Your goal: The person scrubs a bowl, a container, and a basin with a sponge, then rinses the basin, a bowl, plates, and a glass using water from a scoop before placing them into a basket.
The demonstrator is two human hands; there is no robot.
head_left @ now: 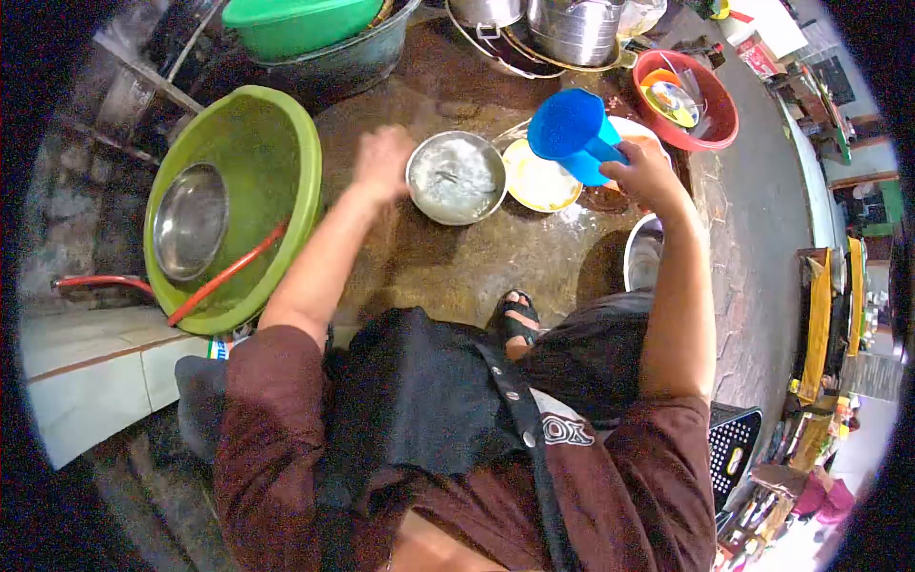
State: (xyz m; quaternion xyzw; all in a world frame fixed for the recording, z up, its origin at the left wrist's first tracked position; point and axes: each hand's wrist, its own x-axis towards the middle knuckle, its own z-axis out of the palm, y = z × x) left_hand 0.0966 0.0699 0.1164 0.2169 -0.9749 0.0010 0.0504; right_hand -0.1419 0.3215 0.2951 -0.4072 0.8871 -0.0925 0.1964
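My right hand [640, 173] is closed around the handle of a blue plastic jug [569, 126], which is tilted with its wide mouth toward the left. Beside the left rim of a metal bowl [456, 202] is my left hand [383, 160], its fingers smeared by motion. Cloudy, rippled water [456, 172] fills much of the bowl. A plate with pale, yellow-stained contents [540, 181] sits right of the bowl, partly under the jug in this view.
A large green basin [303, 143] at left holds a metal bowl [191, 224] and a red hose [229, 270]. Metal pots [574, 33] stand at the back, with a red basin [701, 138] of dishes at right. A metal-rimmed container [644, 253] is by my right leg.
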